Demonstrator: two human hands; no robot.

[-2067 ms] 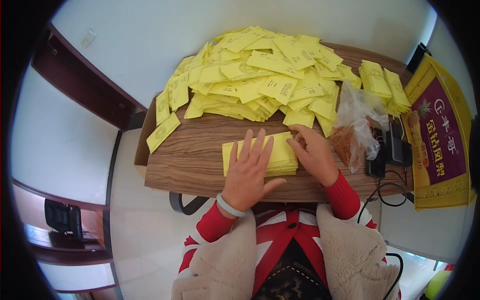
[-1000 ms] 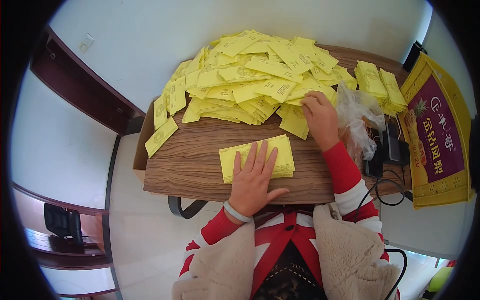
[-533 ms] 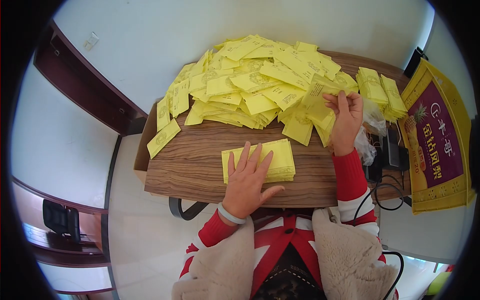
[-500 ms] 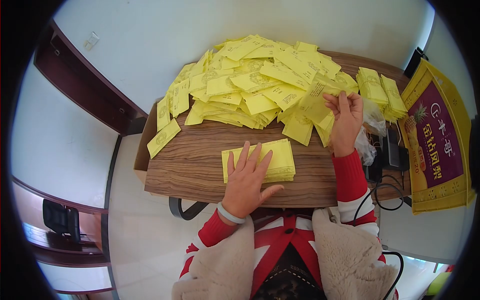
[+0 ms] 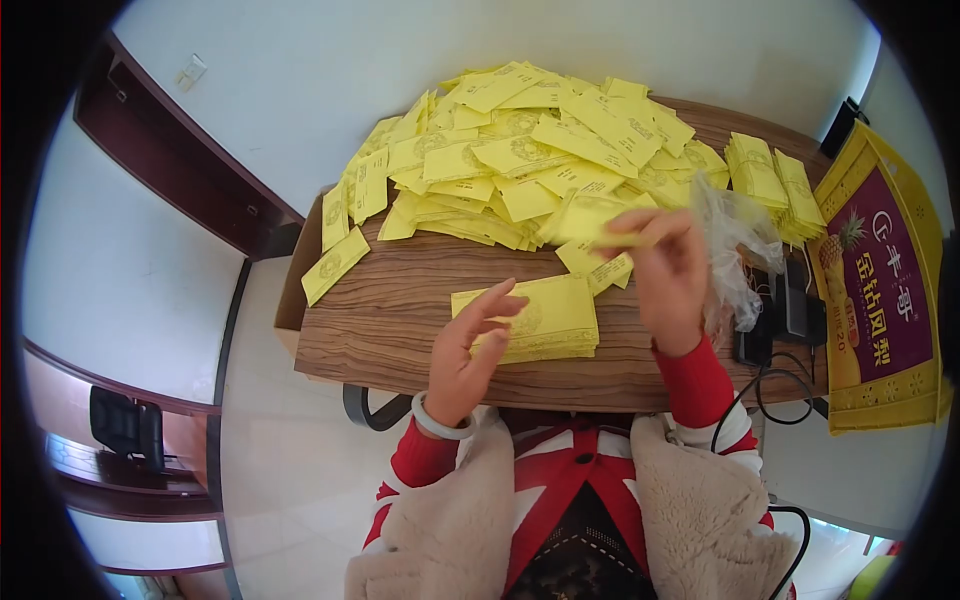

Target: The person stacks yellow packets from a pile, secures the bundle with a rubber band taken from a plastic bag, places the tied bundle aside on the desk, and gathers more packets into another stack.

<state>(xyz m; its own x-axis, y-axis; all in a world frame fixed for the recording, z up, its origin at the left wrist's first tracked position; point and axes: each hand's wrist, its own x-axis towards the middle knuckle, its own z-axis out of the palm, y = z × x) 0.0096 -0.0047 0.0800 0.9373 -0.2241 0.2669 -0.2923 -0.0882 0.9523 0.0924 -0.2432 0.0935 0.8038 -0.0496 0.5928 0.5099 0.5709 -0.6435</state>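
Observation:
A neat stack of yellow printed paper packets (image 5: 560,318) lies near the front edge of the wooden table. My left hand (image 5: 468,350) is at the stack's left end, fingers apart and slightly curled, holding nothing; whether it touches the stack I cannot tell. Between the fingers and thumb of my right hand (image 5: 668,280) is a single yellow paper packet (image 5: 588,222), blurred and tilted, above the front of the big pile. That heaped pile of yellow packets (image 5: 500,150) fills the back of the table.
Bundled packets (image 5: 757,172) stand at the back right. Beside them are a crumpled clear plastic bag (image 5: 735,285), a black device (image 5: 798,305) with cables and a yellow-purple pineapple carton (image 5: 880,290). Two loose packets lie left on the wooden table (image 5: 380,320). A cardboard box (image 5: 290,320) stands beyond its left edge.
My right hand has drawn a packet from the pile's right side and brought it left and toward me. My left hand has lifted from flat on the stack and turned sideways.

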